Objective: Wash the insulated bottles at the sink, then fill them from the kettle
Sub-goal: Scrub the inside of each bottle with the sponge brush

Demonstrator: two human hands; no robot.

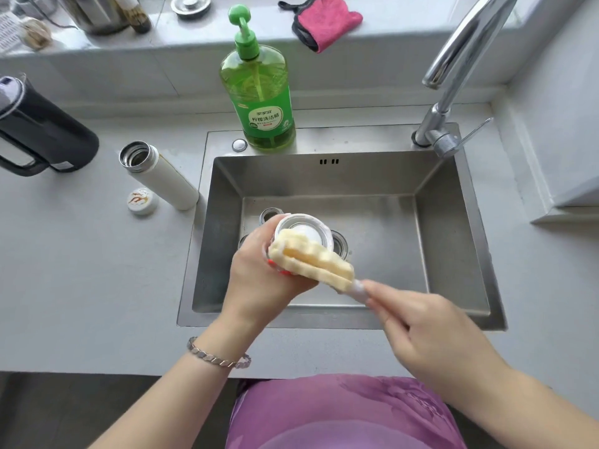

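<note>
Over the steel sink (453,241), my left hand (262,273) grips a round bottle lid (308,233) with its open side facing up. My right hand (424,328) holds the clear handle of a yellow sponge brush (321,262), whose sponge head lies across the lid's rim. A white insulated bottle (160,175) stands open on the counter left of the sink, its white cap (142,201) beside it. The black kettle (42,131) stands at the far left.
A green dish-soap pump bottle (261,92) stands on the sink's back rim, and the chrome tap (453,76) rises at the right. A pink cloth (324,22) and a metal pot (97,11) sit on the ledge behind. No water is running.
</note>
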